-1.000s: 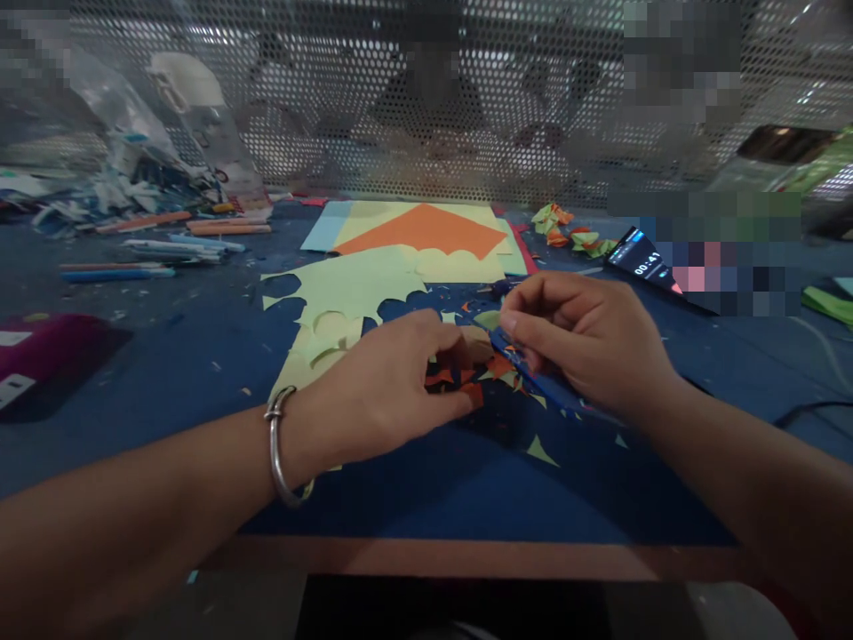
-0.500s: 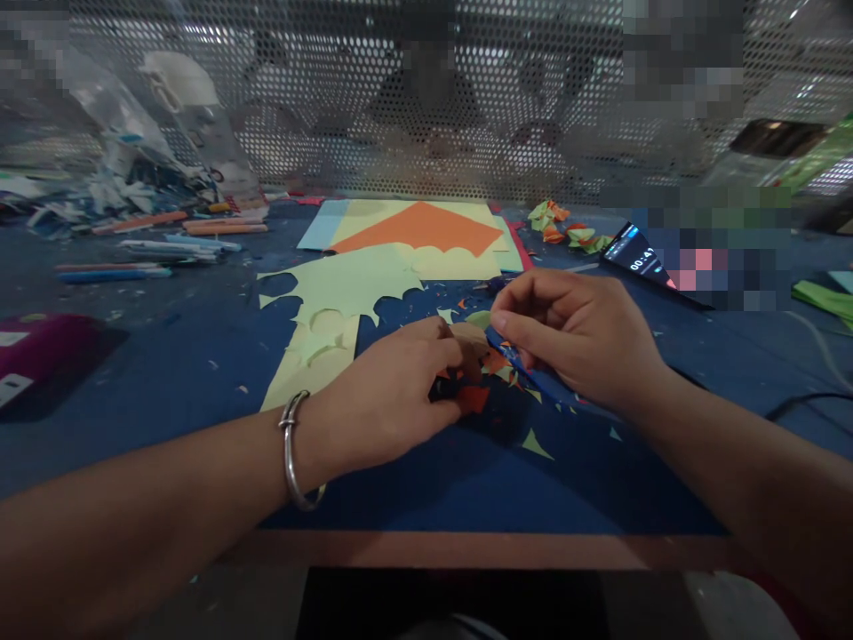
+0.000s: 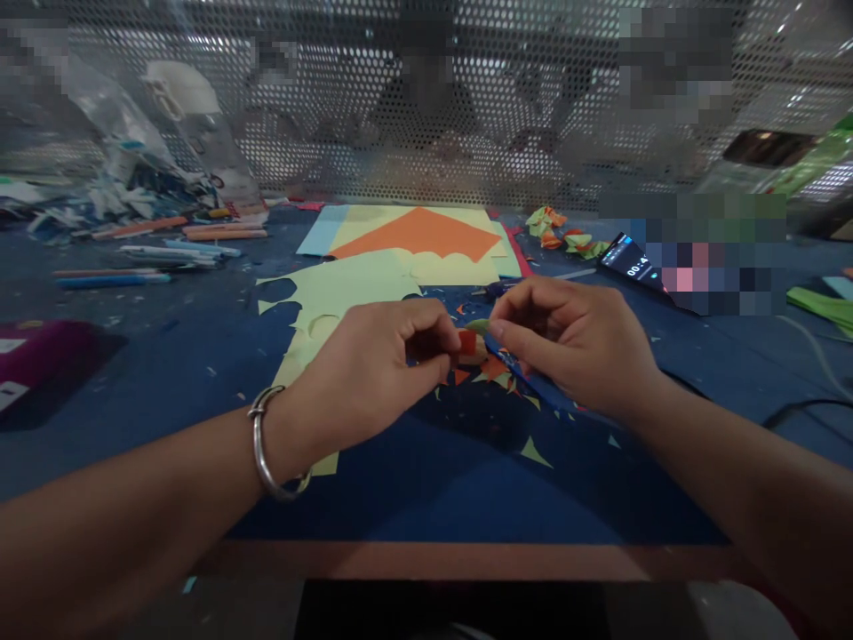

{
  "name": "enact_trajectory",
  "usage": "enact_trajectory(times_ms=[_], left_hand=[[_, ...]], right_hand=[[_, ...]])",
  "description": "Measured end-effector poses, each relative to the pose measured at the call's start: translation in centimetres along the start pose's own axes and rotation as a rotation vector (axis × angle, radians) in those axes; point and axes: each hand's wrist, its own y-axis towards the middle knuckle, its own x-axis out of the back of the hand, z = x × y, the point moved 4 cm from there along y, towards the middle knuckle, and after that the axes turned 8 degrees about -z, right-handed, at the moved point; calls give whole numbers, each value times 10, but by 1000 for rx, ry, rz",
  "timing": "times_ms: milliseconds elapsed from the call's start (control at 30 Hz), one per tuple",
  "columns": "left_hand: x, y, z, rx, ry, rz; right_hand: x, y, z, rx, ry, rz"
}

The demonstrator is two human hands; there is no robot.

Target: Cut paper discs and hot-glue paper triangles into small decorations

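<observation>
My left hand [image 3: 373, 364], with a silver bangle at the wrist, pinches a small orange paper piece [image 3: 467, 342] between thumb and fingertips. Close by on the right, my right hand [image 3: 573, 342] pinches a small green paper piece [image 3: 478, 326]. The two pieces are near each other; whether they touch I cannot tell. Below the hands, paper scraps [image 3: 497, 372] in orange and pale green lie on the blue table. A thin blue strip or tool [image 3: 533, 378] lies under my right hand. The pale green sheet [image 3: 360, 276], with rounded cut-outs, spreads beyond my left hand.
An orange sheet [image 3: 419, 236] rests on pale yellow paper at the back. Pens [image 3: 147, 255], a clear bottle [image 3: 217, 142] and a purple object [image 3: 46, 360] stand or lie left. Crumpled paper [image 3: 579, 242] and a phone [image 3: 636, 265] are at the right, with cables.
My left hand has risen off the scraps with the orange piece and moved slightly away from the table's front edge. My right hand has stayed nearly in place.
</observation>
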Motion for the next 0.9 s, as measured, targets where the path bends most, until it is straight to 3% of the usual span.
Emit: enact_trajectory(times_ms=[100, 300, 600, 900], left_hand=[[4, 3, 1, 37, -43, -72], [0, 4, 5, 129, -218, -71], [6, 3, 1, 123, -95, -133], [2, 1, -1, 236, -458, -90]], right_hand=[[-1, -2, 1, 34, -37, 6], [-1, -4, 4, 133, -114, -30], [3, -9, 12, 246, -220, -139], [1, -12, 13, 336, -218, -63]])
